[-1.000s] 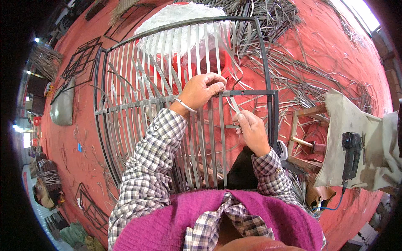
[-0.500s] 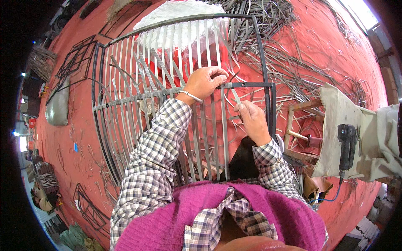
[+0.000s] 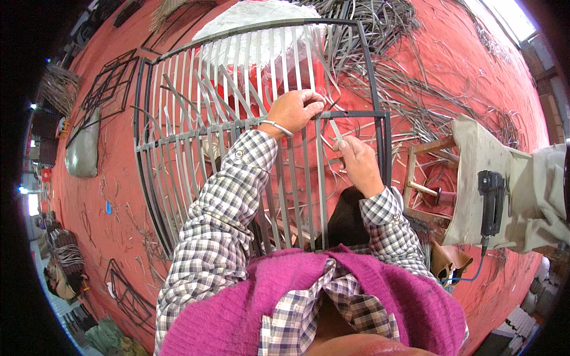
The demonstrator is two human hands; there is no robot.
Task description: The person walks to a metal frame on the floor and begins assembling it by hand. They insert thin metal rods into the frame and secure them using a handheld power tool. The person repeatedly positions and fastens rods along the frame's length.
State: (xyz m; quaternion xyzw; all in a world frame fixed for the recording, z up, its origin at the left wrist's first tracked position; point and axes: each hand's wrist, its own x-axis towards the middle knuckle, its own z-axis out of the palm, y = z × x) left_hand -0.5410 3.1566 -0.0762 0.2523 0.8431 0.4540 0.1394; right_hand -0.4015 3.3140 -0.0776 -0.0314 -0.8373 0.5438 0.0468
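A black metal frame [image 3: 367, 65] stands in front of me, strung with flat grey woven-furniture strips [image 3: 295, 184] running up and down. Across its middle goes a crossbar [image 3: 359, 113], mostly wrapped in grey strip and bare black at its right end. My left hand [image 3: 294, 111] is at the crossbar where the wrapping ends, thumb and fingers closed together; what they pinch is hidden. Just below and to the right, my right hand [image 3: 361, 167] is closed on a grey strip [image 3: 336, 130] that rises from its fingers toward the bar.
Several loose strip ends [image 3: 205, 98] stick up at the frame's left. A heap of grey strips [image 3: 374, 26] lies behind on the red floor, beside a white-topped bundle [image 3: 255, 18]. At right, a cloth-covered stool [image 3: 466, 178] carries a black corded tool [image 3: 491, 202].
The frame has shifted slightly. My right hand has moved a little to the right, with the strip still in its fingers; my left hand stays at the crossbar, slightly higher.
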